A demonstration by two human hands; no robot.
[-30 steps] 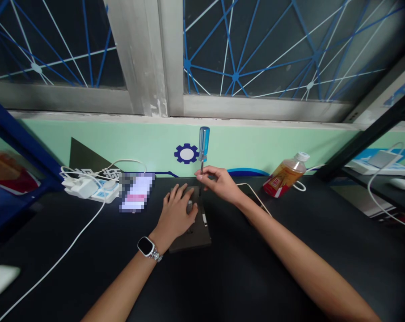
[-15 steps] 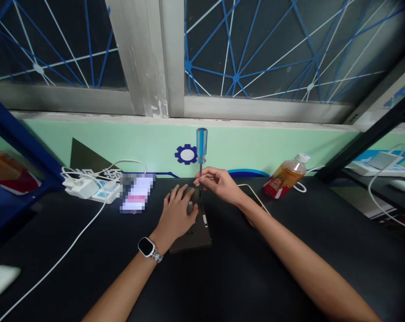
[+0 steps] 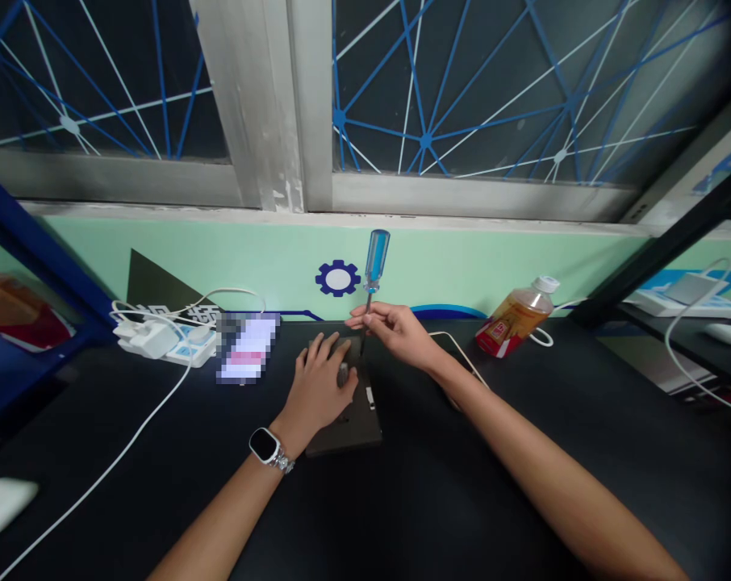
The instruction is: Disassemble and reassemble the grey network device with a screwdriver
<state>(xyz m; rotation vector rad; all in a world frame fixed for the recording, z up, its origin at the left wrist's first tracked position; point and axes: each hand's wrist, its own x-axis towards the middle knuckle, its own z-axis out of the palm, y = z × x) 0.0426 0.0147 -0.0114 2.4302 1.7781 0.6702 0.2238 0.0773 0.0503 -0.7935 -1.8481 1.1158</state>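
A flat, dark rectangular device [image 3: 344, 432] lies on the black table, its kind unclear. My left hand [image 3: 324, 386] rests on it with the fingers spread, covering much of its upper surface. My right hand [image 3: 395, 331] pinches the metal shaft of a screwdriver [image 3: 376, 258] that has a clear and blue handle. The screwdriver stands nearly upright, leaning right at the top, with its tip down at the device's far right edge. On that same edge, nearer to me, shows a small white patch [image 3: 370, 399].
A phone [image 3: 462, 359] lies partly behind my right forearm, and a drink bottle [image 3: 514, 319] stands tilted in view beyond it. To the left are a lit, blurred phone [image 3: 249, 349], a white power strip [image 3: 190, 345] with cables, and a white mouse [image 3: 3, 507].
The screwdriver's handle has tipped to the right, and the fingers of my right hand have shifted on the shaft. My left hand and the device have stayed in place.
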